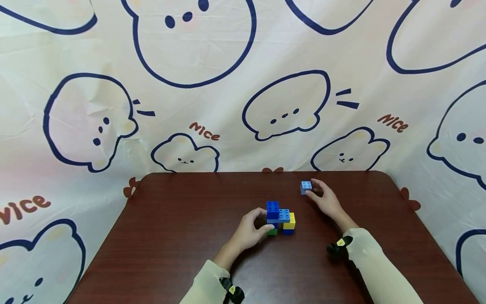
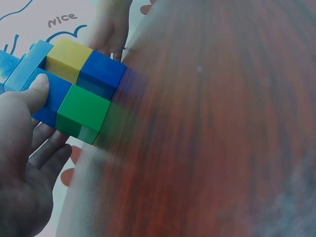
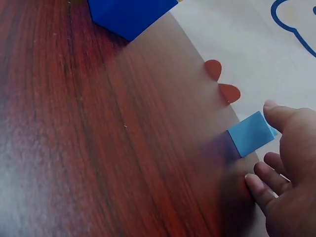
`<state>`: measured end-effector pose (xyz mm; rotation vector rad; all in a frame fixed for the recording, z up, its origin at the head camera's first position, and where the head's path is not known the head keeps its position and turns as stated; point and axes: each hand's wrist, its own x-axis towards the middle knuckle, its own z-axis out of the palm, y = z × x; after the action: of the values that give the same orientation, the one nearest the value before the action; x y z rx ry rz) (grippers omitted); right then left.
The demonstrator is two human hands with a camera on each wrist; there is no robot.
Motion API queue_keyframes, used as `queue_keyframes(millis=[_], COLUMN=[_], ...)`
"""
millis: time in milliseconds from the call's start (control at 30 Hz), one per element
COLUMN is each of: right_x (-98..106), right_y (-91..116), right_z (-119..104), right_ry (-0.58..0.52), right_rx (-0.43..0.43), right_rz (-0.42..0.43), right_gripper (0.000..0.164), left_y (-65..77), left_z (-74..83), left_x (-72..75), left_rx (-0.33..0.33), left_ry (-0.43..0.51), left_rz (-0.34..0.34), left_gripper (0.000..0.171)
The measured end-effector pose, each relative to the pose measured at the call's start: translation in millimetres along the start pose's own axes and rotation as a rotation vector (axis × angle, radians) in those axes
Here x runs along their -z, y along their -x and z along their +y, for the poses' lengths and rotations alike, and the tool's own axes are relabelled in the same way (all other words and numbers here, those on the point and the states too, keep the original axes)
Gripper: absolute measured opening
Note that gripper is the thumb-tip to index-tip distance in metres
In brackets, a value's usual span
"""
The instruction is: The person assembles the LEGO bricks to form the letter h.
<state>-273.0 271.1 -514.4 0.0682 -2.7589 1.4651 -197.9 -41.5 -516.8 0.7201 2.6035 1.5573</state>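
Note:
My left hand [image 1: 248, 230] grips a small stack of toy building bricks from its left side. The thumb [image 2: 38, 91] presses on a dark blue brick, with the fingers behind. In that stack are a green brick [image 2: 83, 112], a yellow brick [image 2: 68, 57], dark blue bricks [image 2: 101, 71] and a lighter blue brick [image 1: 284, 215] bridging across. Farther back, my right hand [image 1: 327, 202] is at a separate light blue brick [image 3: 251, 134] on the table. Its thumb and forefinger are spread at the brick's right side, thumb tip right by a corner; the other fingers are loosely bent.
A dark brown wooden table [image 1: 171, 236] lies under both hands. Its far edge runs just behind the light blue brick. Behind and beside it hangs a pale cloth [image 1: 228, 152] printed with cartoon outlines. Each wrist carries a dark band [image 1: 337, 247].

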Motion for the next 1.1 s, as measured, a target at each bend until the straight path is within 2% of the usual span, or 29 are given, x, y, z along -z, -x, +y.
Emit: queue_keyframes(millis=[400,833,1100], right_x=[-7.9,-11.7,-11.0], right_y=[-11.1,-7.2,-5.0], right_z=[-0.9,-5.9,-4.5], right_ry=[0.059,0.068,0.07], right_rx=[-0.051,-0.044,-0.006], right_rz=[-0.007,0.096,0.128], right_gripper=[0.068,0.047,0.045], left_y=[-1.0,0.6,0.4], left_z=[-1.9,-1.1,-0.7], left_x=[-1.3,-1.3,-0.3], left_rx=[-0.017,0.002,0.003], left_ry=[-0.006,0.01,0.01], left_rz=[0.011,-0.001,-0.007], left_gripper=[0.026,0.027,0.028])
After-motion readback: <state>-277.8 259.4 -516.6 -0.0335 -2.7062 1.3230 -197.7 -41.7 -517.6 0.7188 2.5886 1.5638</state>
